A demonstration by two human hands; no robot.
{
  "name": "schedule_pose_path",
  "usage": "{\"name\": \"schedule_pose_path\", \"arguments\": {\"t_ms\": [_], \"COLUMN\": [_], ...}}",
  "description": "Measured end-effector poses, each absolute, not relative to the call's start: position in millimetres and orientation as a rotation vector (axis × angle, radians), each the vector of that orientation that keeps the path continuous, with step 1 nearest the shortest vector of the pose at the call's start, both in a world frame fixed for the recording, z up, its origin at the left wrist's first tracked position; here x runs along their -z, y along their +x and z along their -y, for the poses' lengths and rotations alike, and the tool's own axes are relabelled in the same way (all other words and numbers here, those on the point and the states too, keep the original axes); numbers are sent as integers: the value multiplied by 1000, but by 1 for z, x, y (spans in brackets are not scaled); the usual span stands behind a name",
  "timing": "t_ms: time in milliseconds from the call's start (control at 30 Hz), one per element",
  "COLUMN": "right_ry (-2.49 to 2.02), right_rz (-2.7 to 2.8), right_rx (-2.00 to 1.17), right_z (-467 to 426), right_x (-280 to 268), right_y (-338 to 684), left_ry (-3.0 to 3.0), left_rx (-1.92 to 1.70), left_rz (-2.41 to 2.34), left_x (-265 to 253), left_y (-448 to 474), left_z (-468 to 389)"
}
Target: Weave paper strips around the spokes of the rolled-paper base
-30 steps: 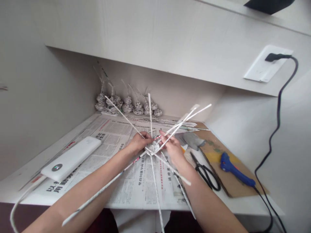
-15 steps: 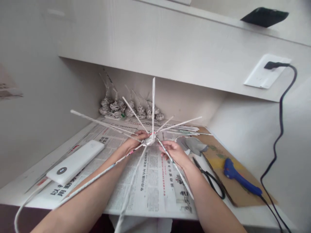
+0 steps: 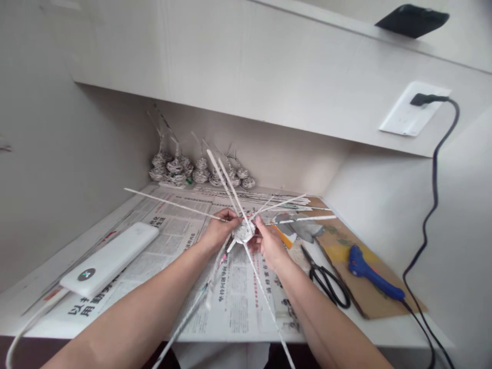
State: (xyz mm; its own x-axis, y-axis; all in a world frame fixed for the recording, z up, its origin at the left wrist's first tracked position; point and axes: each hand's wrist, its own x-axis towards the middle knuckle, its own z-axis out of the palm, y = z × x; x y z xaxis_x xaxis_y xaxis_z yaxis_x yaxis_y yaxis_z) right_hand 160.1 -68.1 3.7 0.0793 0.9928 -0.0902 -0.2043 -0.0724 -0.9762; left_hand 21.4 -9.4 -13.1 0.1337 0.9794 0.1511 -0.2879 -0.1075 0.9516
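Observation:
Between my two hands sits a small round base woven from rolled paper [image 3: 243, 233], held above the newspaper. Long paper sticks [image 3: 172, 205] fan out from it on all sides, a few reaching down past the table's front edge. My left hand [image 3: 222, 225] pinches the base's left rim, thumb near the top. On the right rim my right hand [image 3: 267, 241] closes with the thumb on top and fingers partly hidden underneath. Several gourd-shaped paper weavings [image 3: 175, 171] with stick stems stand along the back wall.
Newspaper [image 3: 238, 302] covers the table. Loose paper sticks [image 3: 261, 197] lie at the back. To the right are black-handled scissors [image 3: 328, 282], a grey cloth-like piece [image 3: 307, 229] and a blue glue gun [image 3: 374, 274] on cardboard [image 3: 369, 305]. A white power bank [image 3: 111, 259] lies left, under an overhanging panel [image 3: 230, 66].
The woven base has turned, so its sticks point in new directions. My right hand has moved in from beside a stick to grip the rim. The view has shifted slightly.

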Motion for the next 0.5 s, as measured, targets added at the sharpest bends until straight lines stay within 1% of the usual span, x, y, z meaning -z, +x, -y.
{"name": "schedule_pose_path", "arguments": {"t_ms": [133, 333, 500], "right_ry": [-1186, -1391, -1470], "right_rz": [993, 1122, 1146], "right_rx": [-1306, -974, -832], "right_z": [71, 72, 67], "right_x": [-6, 4, 10], "right_y": [158, 156, 160], "left_ry": [1247, 1260, 1257], "left_rx": [-1334, -1282, -1222], "left_rz": [-887, -887, -873], "left_x": [8, 10, 13], "left_y": [18, 19, 21], "left_z": [10, 10, 11]}}
